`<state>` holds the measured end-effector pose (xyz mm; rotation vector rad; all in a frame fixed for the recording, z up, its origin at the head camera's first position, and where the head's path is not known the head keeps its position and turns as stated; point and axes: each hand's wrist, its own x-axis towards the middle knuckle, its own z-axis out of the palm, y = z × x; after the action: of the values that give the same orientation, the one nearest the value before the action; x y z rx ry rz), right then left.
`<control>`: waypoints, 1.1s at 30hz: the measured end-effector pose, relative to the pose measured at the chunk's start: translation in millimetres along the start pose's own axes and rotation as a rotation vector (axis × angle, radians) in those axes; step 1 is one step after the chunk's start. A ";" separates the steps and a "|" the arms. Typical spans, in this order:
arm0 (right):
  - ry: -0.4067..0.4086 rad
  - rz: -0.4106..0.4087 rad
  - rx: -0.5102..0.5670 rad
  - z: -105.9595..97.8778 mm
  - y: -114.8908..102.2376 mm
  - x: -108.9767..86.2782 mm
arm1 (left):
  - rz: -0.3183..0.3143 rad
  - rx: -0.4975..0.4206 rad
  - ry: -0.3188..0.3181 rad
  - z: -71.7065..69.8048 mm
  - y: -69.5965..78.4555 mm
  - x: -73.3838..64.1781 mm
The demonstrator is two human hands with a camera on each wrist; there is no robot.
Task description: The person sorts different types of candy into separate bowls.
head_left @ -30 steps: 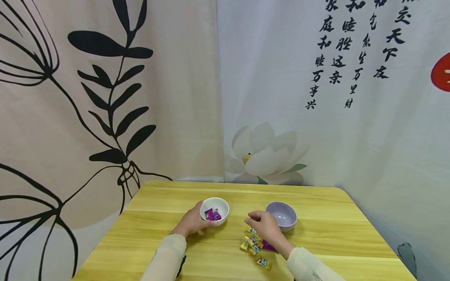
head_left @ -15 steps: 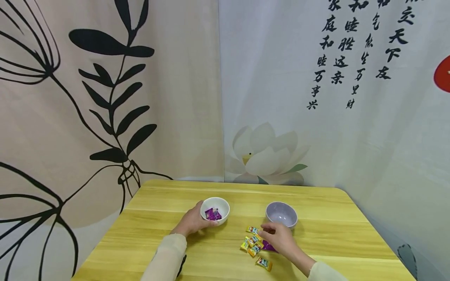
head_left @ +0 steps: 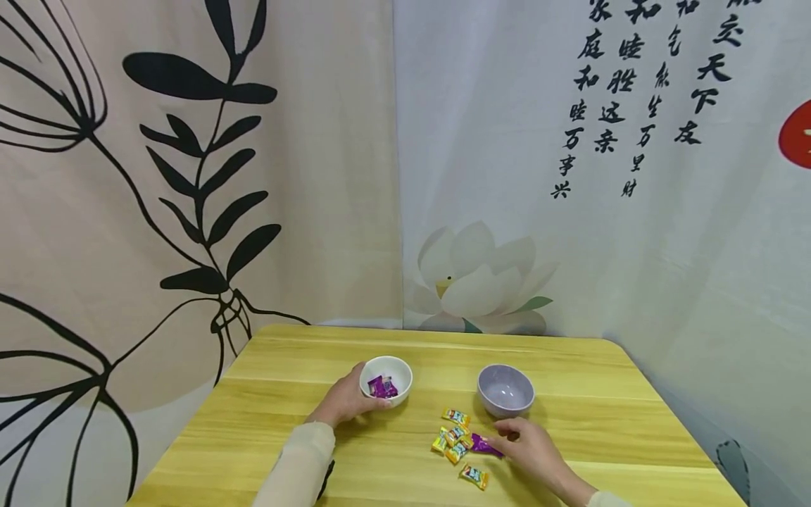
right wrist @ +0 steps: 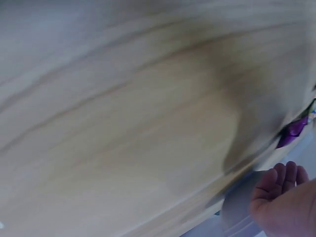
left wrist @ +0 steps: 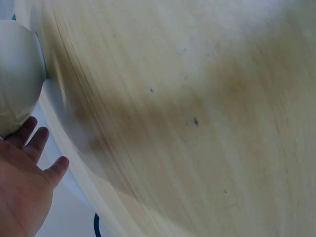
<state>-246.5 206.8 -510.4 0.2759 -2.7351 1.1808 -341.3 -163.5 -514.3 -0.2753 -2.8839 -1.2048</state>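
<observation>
In the head view my left hand (head_left: pixel 347 400) grips a small white bowl (head_left: pixel 404 391) by its left side, thumb near the front rim. Purple-wrapped candies (head_left: pixel 383 386) lie inside it. The left wrist view shows fingers (left wrist: pixel 34 143) against the bowl's outer wall (left wrist: pixel 19 74). My right hand (head_left: pixel 532 451), fingers loosely bent, hovers at a purple candy (head_left: pixel 485 446) on the table; the right wrist view shows the hand (right wrist: pixel 281 197) apart from that purple wrapper (right wrist: pixel 293 132). Several yellow-wrapped candies (head_left: pixel 457 451) lie just left of it.
A lavender bowl (head_left: pixel 505 391) stands behind my right hand. One yellow candy (head_left: pixel 474 477) lies nearer the front, apart from the others. The wooden table (head_left: pixel 355 465) ends at a printed cloth backdrop (head_left: pixel 329 211).
My right hand has moved right and toward me, from above the yellow candies to beside the purple one, uncovering the candies and the lavender bowl's front. The left hand and white bowl stay put.
</observation>
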 end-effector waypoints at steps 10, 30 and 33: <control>-0.044 -0.029 -0.053 1.4 18.9 1.0 | 0.002 -0.008 -0.001 -0.3 1.7 -2.2; -0.083 -0.160 -0.149 12.1 28.5 4.8 | 0.012 0.007 -0.003 -0.7 2.5 -2.5; -0.073 -0.180 -0.170 13.7 29.0 5.4 | 0.012 0.008 -0.002 -1.1 2.2 -2.5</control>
<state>-259.2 215.7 -539.0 0.5404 -2.7804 0.9039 -338.6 -163.2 -512.2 -0.2928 -2.8838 -1.1916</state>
